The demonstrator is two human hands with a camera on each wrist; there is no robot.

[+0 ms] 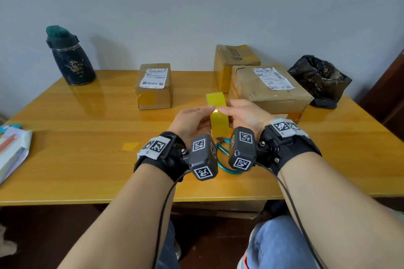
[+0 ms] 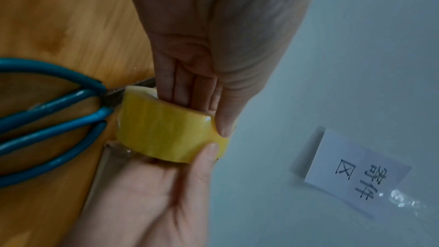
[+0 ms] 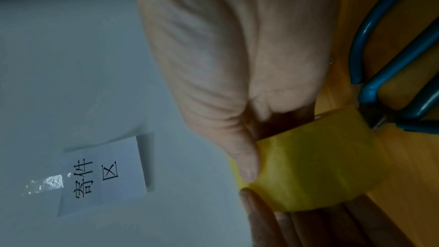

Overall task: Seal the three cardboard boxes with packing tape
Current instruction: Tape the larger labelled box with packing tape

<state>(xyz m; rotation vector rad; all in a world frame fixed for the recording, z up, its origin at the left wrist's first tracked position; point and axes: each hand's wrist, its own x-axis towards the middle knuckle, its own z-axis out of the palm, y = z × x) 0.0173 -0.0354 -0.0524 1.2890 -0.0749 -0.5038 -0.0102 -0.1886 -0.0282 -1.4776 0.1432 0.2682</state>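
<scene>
I hold a yellow packing tape roll [image 1: 219, 125] [image 2: 164, 131] [image 3: 316, 172] upright just above the table, in front of me. My left hand [image 1: 197, 117] [image 2: 213, 44] grips it from the left, fingers in the core and thumb on the outer face. My right hand [image 1: 236, 113] [image 3: 225, 63] grips it from the right, thumb tip pressed beside the left thumb. A short yellow length of tape [image 1: 215, 99] stands up beyond the thumbs. Three cardboard boxes stand behind: a small one [image 1: 154, 86], a large one [image 1: 269, 91] and a tall one [image 1: 235, 61].
Teal-handled scissors [image 1: 227, 159] [image 2: 47, 112] [image 3: 399, 63] lie on the wooden table [image 1: 87, 170] under my wrists. A yellow tape scrap [image 1: 130, 146] sticks to the table. A dark bottle [image 1: 70, 59] is back left, a black bag [image 1: 319, 76] back right, papers [image 1: 13, 150] at the left edge.
</scene>
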